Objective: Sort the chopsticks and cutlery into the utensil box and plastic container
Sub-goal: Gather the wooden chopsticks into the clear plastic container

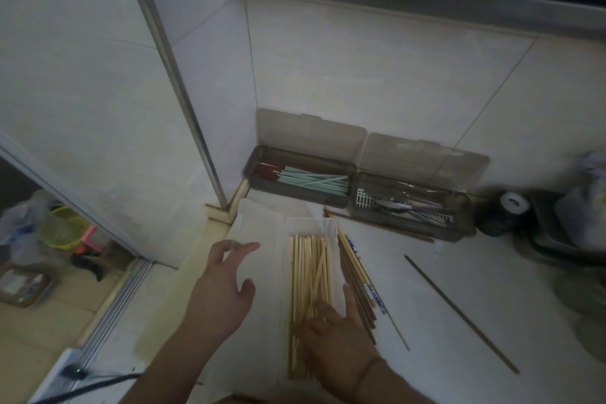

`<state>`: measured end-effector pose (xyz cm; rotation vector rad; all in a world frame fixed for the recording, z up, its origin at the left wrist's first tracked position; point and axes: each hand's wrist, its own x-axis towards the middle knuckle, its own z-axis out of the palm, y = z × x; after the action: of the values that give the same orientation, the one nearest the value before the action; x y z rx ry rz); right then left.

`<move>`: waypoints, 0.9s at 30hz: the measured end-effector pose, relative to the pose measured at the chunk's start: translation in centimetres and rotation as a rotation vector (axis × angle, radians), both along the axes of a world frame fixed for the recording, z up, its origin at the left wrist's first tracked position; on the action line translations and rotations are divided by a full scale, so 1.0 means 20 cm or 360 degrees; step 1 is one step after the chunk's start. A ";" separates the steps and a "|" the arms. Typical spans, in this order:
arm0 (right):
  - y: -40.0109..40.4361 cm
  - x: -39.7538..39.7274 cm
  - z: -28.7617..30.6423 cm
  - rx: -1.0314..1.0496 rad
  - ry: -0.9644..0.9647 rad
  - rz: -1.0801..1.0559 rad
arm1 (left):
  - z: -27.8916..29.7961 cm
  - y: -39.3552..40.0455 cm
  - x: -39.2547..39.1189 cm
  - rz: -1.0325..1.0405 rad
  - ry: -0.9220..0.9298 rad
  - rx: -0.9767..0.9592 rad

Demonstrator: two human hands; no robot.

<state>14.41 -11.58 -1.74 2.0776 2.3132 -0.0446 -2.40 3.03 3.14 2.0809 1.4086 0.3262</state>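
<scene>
White desk (459,289) by tiled wall, left hand (223,285) spread loosely above plastic container's lid (259,272), right hand (337,334) flat, fingers extended on wooden chopsticks (310,272) lying lengthwise, pointing toward wall.

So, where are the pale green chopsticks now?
The pale green chopsticks lie in the left compartment of the smoky grey utensil box against the back wall.

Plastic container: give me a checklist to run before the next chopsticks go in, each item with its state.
1. Plastic container lid off: ok.
2. Bamboo chopsticks lie lengthwise inside: ok.
3. Right hand free: not ok, it rests on the bamboo chopsticks.
4. Left hand holds nothing: ok, fingers relaxed over the lid.
5. Dark chopsticks beside the container sorted: not ok.
6. Utensil box open: ok.
</scene>
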 end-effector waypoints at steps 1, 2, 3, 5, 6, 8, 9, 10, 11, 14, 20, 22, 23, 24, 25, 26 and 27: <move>0.00 0.02 0.00 0.0034 0.0083 0.0022 | 0.00 0.00 0.00 -0.0001 -0.0002 0.0002; 0.00 0.04 -0.01 0.0157 0.0182 0.0041 | 0.00 0.00 0.00 -0.0003 -0.0006 0.0002; 0.00 0.07 0.00 0.0340 0.0317 0.0012 | 0.00 0.00 -0.01 -0.0007 -0.0016 0.0000; 0.00 0.17 0.01 0.0685 0.0629 -0.0303 | -0.01 0.01 -0.01 -0.0013 -0.0036 -0.0011; -0.02 0.23 0.01 0.0790 0.0702 -0.0549 | -0.01 0.00 -0.01 -0.0010 -0.0040 -0.0016; -0.06 0.35 -0.03 0.0641 0.0614 -0.1054 | -0.01 0.00 -0.01 -0.0005 -0.0040 -0.0019; -0.09 0.40 -0.07 0.0400 0.0534 -0.1236 | -0.01 0.00 0.00 -0.0003 -0.0039 -0.0020; -0.13 0.43 -0.11 0.0157 0.0473 -0.1346 | -0.01 0.00 0.00 -0.0003 -0.0041 -0.0022; -0.16 0.44 -0.13 -0.0009 0.0434 -0.1379 | -0.01 0.00 0.00 -0.0003 -0.0042 -0.0022; -0.25 0.45 -0.17 -0.0186 0.0316 -0.1422 | -0.01 0.00 0.00 0.0006 -0.0030 -0.0019; -0.26 0.41 -0.14 -0.0215 0.0171 -0.1584 | -0.01 0.00 0.00 -0.0001 -0.0014 -0.0011; -0.25 0.44 -0.10 -0.0051 0.0387 -0.1768 | 0.00 0.00 0.00 -0.0007 -0.0002 -0.0006; -0.25 0.45 -0.06 0.0064 0.0588 -0.1844 | 0.00 0.00 0.00 -0.0007 0.0000 -0.0008; -0.25 0.48 -0.02 0.0230 0.0806 -0.1917 | 0.00 0.00 0.00 -0.0007 0.0002 -0.0009; -0.25 0.50 0.02 0.0381 0.1021 -0.1980 | 0.00 0.00 0.00 -0.0005 0.0005 -0.0008; -0.24 0.53 0.08 0.0567 0.1234 -0.2060 | 0.00 0.00 0.00 -0.0003 0.0007 -0.0006; -0.22 0.57 0.13 0.0738 0.1396 -0.2098 | 0.00 0.00 0.00 -0.0002 0.0004 -0.0005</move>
<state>25.72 -16.04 0.93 3.9449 0.5425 -0.5618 -2.36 3.05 3.21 2.0804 1.4081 0.3208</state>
